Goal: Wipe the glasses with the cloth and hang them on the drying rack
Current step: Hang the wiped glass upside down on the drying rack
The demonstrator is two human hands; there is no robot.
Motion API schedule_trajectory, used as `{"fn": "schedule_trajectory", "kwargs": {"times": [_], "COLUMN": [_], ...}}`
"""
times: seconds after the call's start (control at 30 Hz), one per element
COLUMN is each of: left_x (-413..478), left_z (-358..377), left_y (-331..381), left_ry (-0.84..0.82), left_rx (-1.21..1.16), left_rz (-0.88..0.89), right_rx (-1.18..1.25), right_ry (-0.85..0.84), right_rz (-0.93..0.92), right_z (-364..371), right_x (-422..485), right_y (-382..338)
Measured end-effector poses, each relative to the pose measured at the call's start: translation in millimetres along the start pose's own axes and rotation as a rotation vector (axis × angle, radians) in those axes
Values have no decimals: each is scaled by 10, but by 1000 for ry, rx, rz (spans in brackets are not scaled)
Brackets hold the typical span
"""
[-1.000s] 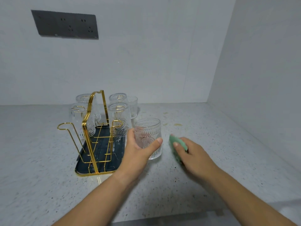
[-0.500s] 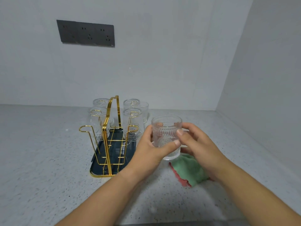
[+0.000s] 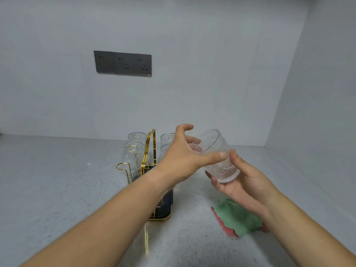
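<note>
Gilt wire forms the drying rack (image 3: 148,151), which stands on a dark tray on the speckled table (image 3: 57,189), left of centre. Four clear glasses (image 3: 134,153) appear to be on it, mouth down over the wire loops; the two on its right side are partly hidden by the forearm. One wire loop at the rack's near left stands free.

Left hand (image 3: 181,160): spread and loosely curled, thumb stretched out to touch the side of the held glass (image 3: 217,155), fingers reaching round toward its rim. It steadies but does not clamp.

Held glass: in the air between the two hands, just right of the rack, tilted with its mouth up and to the left. Embossed, ribbed pattern over the wall and base.

Right hand (image 3: 244,182): closed round the lower half of the glass, base cupped in the palm, thumb pressed on the near wall. This hand carries the load.

Cloth (image 3: 237,218): green with a red edge, crumpled on the table beneath the right wrist, untouched by either hand.

Assessment: the glass is rigid, brittle and probably moderately heavy for its size; any dampness would make it slippery, though the ribbing offers purchase. Best hold is round the patterned body near the base, not by the thin rim. Contact with the wire or the neighbouring glasses risks chipping.
</note>
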State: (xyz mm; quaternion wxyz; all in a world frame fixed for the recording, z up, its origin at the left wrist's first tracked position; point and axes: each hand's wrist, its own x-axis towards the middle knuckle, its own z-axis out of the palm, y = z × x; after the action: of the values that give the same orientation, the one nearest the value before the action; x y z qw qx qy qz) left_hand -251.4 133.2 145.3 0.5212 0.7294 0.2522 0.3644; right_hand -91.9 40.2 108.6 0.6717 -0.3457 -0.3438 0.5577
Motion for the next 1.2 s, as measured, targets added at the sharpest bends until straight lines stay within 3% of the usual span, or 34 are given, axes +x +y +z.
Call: {"fn": "schedule_trajectory", "kwargs": {"times": [0.2,0.4,0.67,0.9,1.2], "left_x": [146,200,161,-145,-424], "left_z": [-217,-343,-1022,-1688,-1941], "left_y": [155,292,461,9,-630], "left_ry": [-233,-210,-12,159,149], "left_rx": [445,584,366,127,1], "left_rz": [-7,75,86,-10,-71], "right_rx": [-537,-771,-769,-1021,-1291], "right_ry": [234,298,194,27,-131], "right_rz": [12,-125,-315,-304,-257], "right_z": [136,393,1117,1632,1755], "right_x": [104,245,700,1117,1200], "right_y": [-287,-502,-544,-156,207]}}
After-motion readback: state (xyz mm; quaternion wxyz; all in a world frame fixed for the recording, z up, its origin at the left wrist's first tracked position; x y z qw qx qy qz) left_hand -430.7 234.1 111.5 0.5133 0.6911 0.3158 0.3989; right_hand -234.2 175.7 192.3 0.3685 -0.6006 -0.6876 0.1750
